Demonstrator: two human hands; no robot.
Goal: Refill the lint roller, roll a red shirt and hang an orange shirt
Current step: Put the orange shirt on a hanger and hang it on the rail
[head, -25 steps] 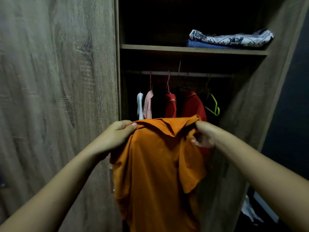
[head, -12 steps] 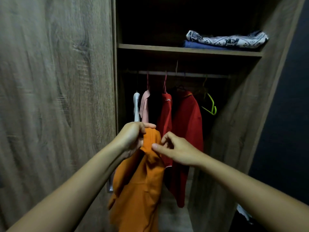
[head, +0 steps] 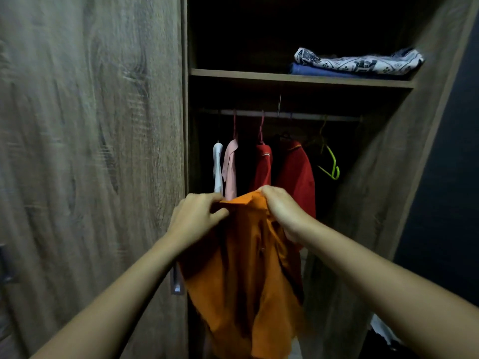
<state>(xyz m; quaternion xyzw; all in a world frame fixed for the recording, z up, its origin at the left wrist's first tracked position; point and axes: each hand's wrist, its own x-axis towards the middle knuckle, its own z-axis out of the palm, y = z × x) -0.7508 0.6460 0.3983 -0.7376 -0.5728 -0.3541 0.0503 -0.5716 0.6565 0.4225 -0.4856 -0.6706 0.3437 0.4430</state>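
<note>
A: Shirt news? Where is the orange shirt (head: 241, 268) now?

B: It hangs in front of the rail (head: 280, 114), below it, and it is not on a hanger yet. Your left hand (head: 193, 220) and right hand (head: 281, 213) both pinch its top.

A: What changed?

B: A moment ago your hands were close together on one bunch. Now you spread the top open, maybe for the green hanger (head: 330, 161) under the rail.
</note>
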